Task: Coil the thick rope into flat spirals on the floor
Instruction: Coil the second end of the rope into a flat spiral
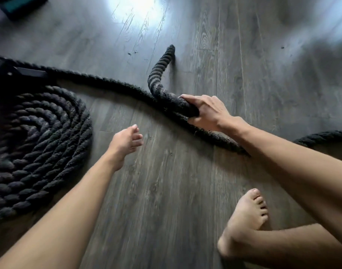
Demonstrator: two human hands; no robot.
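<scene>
— Where was the rope?

— Rope (108, 82) lay on the grey plank floor (166, 191). One long run curved from a black bracket (28, 73) at the left edge, across the middle, under my right forearm and out toward the right edge. A flat spiral (40, 136) sat at the left, near that run, several turns wound tight, flat on the boards.

— And your hands?

— Right hand (205, 111): fingers and thumb curled round the rope a little way back from its free end (171, 48), at the spot where that piece crossed over the long run. Beyond my grip the rope bent away from me, its tip down at the floor. Left hand (125, 142): fingers loose and spread, holding nothing, reaching over bare boards between the spiral and the run, touching neither.

— Anything else in view?

— My bare foot (246, 214) at lower right, on the floor, apart from the rope. A dark box (20, 6) with a teal edge in the top left corner. Blurred; couldn't tell what it was.
</scene>
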